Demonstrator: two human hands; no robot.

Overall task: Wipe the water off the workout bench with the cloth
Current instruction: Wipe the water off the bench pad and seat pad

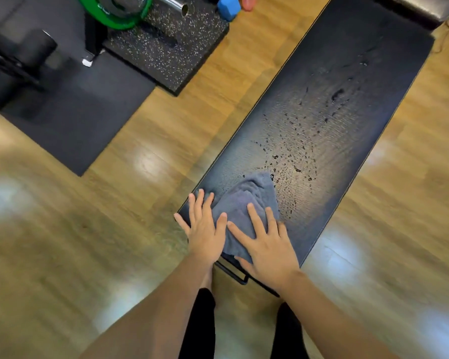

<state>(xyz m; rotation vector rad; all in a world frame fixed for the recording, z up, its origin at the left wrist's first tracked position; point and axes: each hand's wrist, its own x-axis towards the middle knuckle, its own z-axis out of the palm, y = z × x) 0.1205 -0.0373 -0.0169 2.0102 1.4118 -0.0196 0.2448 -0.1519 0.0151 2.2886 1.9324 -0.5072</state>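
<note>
A black bench (347, 73) is seen from above, running from the lower middle of the view up toward the upper right, over a wooden floor (218, 86). A grey cloth (246, 200) lies crumpled on the near end of the bench, with one corner pointing up the pad. Both hands are laid flat on it. The left hand (205, 229) is pressed partly on the cloth's left edge and partly on the bare bench near the left corner, its fingers (200, 200) spread wide and straight. The right hand (267, 244) is pressed on the cloth's near right part, its fingers (254, 216) likewise splayed and extended; nothing is gripped by either hand, the cloth being only held down under the palms. Water (296, 151) is scattered in beads and small dark puddles over the middle of the bench, just beyond the cloth's far corner and on toward the far end. A black metal frame bar (233, 274) shows under the near end of the bench. Dark trouser legs (202, 325) are seen below the forearms. At the upper left, dark mats (70, 120) lie on the floor, with a green weight plate (114, 14) on a chrome bar and a blue dumbbell (227, 6) near the top edge.
</note>
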